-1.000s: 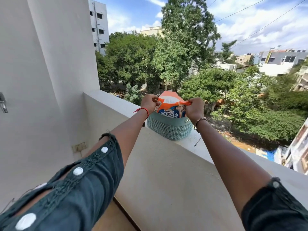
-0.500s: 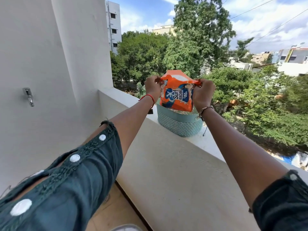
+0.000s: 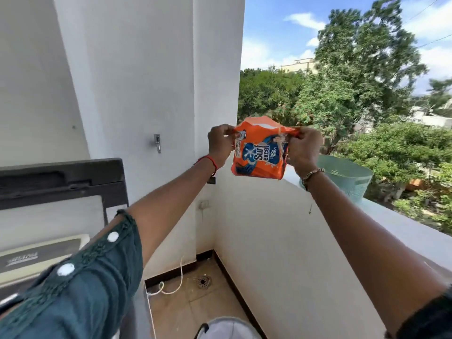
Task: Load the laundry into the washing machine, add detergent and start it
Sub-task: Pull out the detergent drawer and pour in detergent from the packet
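Observation:
An orange detergent packet [image 3: 259, 155] with blue lettering hangs in the air in front of the balcony corner. My left hand [image 3: 220, 145] pinches its top left corner and my right hand [image 3: 303, 149] pinches its top right corner, both arms stretched out. The washing machine [image 3: 41, 255] stands at the left edge, cream-coloured, with its dark lid [image 3: 61, 179] raised upright against the wall. Its drum and any laundry are hidden from view.
A teal woven basket [image 3: 347, 177] sits on the white parapet ledge [image 3: 403, 228] to the right. A wall tap [image 3: 157, 143] and a socket [image 3: 204, 204] are on the white wall. A floor drain [image 3: 203, 282], a white hose [image 3: 171, 287] and a pale bucket [image 3: 227, 329] lie below.
Both hands lifted the detergent packet out of the teal basket and carried it left, away from the ledge. The view swung left, bringing the washing machine into sight.

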